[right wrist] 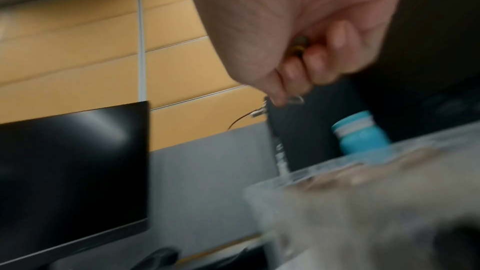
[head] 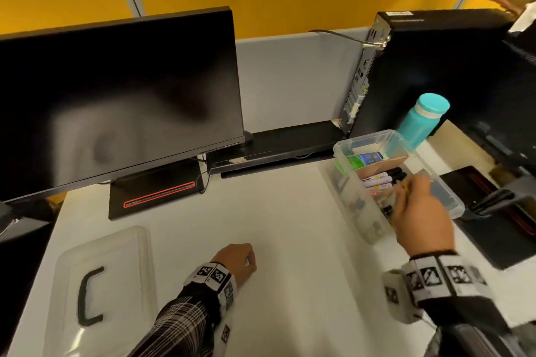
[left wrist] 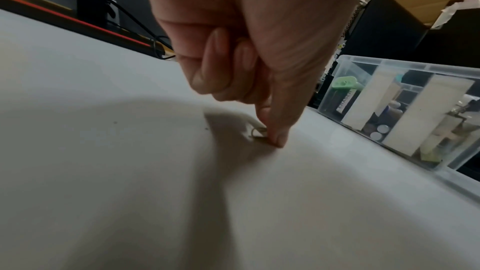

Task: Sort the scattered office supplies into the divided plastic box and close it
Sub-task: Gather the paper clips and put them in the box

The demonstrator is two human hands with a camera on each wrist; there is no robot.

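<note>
Left hand (left wrist: 249,52) sits low on the white counter (head: 290,240), fingers curled under, with one fingertip (left wrist: 279,139) pressing a small metal clip (left wrist: 257,133) flat against the surface. Whether the clip is pinched or only pressed cannot be told.

Right hand (head: 417,211) is positioned over the clear plastic box (head: 353,203), which stands open at the right side of the counter. Its fingers are curled and pinch a small wire clip (right wrist: 294,100) at the fingertips; a small dark and yellow item (right wrist: 298,46) is tucked in the palm, too blurred to identify.

Cardboard dividers (head: 385,164) split the box into compartments. The far compartment holds a green glue stick (head: 364,159). The middle compartment holds markers (head: 383,178) lying side by side.

The box lid (head: 101,290), with its black handle (head: 88,295) facing up, lies flat on the counter at the near left, well apart from the box.

A monitor (head: 116,101), a computer tower (head: 429,72) and a teal bottle (head: 423,122) stand at the back.
</note>
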